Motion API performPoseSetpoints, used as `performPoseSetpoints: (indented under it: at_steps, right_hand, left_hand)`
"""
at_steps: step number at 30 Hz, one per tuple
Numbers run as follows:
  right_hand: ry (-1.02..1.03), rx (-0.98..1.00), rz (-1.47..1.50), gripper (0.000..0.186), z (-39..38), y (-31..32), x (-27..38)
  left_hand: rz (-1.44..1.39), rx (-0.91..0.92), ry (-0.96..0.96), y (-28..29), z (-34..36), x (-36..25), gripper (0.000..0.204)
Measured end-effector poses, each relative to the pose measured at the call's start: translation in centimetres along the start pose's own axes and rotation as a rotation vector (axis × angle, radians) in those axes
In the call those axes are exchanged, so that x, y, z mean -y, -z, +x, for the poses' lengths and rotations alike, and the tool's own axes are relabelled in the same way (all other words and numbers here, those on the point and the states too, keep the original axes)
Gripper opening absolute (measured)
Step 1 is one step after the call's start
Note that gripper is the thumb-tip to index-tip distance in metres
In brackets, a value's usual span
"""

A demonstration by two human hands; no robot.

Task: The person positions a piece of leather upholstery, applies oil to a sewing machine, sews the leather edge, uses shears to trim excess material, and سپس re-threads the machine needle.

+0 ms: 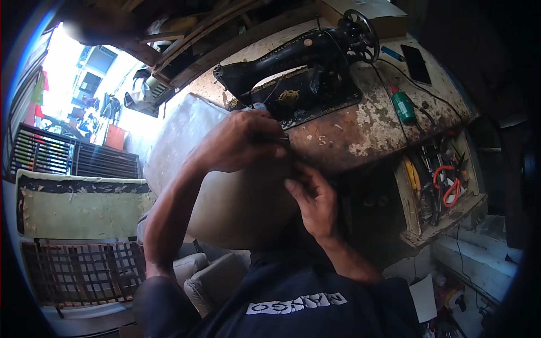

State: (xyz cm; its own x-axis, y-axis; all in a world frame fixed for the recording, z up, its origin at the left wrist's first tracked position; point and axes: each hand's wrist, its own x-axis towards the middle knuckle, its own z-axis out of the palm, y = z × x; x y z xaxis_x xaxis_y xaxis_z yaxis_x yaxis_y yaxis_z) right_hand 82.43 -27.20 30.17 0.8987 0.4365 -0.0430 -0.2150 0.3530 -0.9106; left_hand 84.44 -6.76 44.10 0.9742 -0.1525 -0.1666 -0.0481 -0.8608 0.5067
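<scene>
A large grey-beige piece of smooth, leather-like material (239, 208) hangs over the table's near edge and spreads to the left, paler where daylight falls on it. My left hand (239, 141) arches over its top, fingers bent and closed on the edge in front of the sewing machine (282, 59). Lower and to the right, my right hand (316, 205) pinches the material's right edge between thumb and fingers. The black machine stands on a worn tabletop (332, 141), its handwheel (359, 36) at the right. My left hand hides the needle area.
A green bottle (402, 107) with a red tip and a dark phone (416, 65) lie right of the machine. An open wooden drawer (445, 222) holds pliers (451, 186) and other tools. Chair frames with webbing (84, 270) stand left.
</scene>
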Motion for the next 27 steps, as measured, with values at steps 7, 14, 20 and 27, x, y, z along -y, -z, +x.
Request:
performPoseSetpoints:
  at_steps: [7, 14, 20, 27]
  right_hand:
    - [0.074, 0.054, -0.277, 0.023, 0.0, 1.7, -0.6]
    - [-0.022, 0.091, -0.349, 0.029, 1.4, 3.0, -1.3]
    - [0.029, 0.15, -0.51, 0.032, 8.3, -0.7, -2.9]
    - [-0.14, 0.3, -0.757, 0.037, 13.0, -2.5, -5.2]
  left_hand:
    - [0.023, 0.071, -0.036, -0.3, 2.1, 1.2, 0.043]
    - [0.257, 0.233, 0.431, 3.2, -1.6, 11.1, 0.076]
    - [0.387, -0.013, 0.57, 6.3, -4.6, 9.9, 0.062]
    - [0.532, 0.376, 0.863, 3.9, -1.3, 18.7, 0.079]
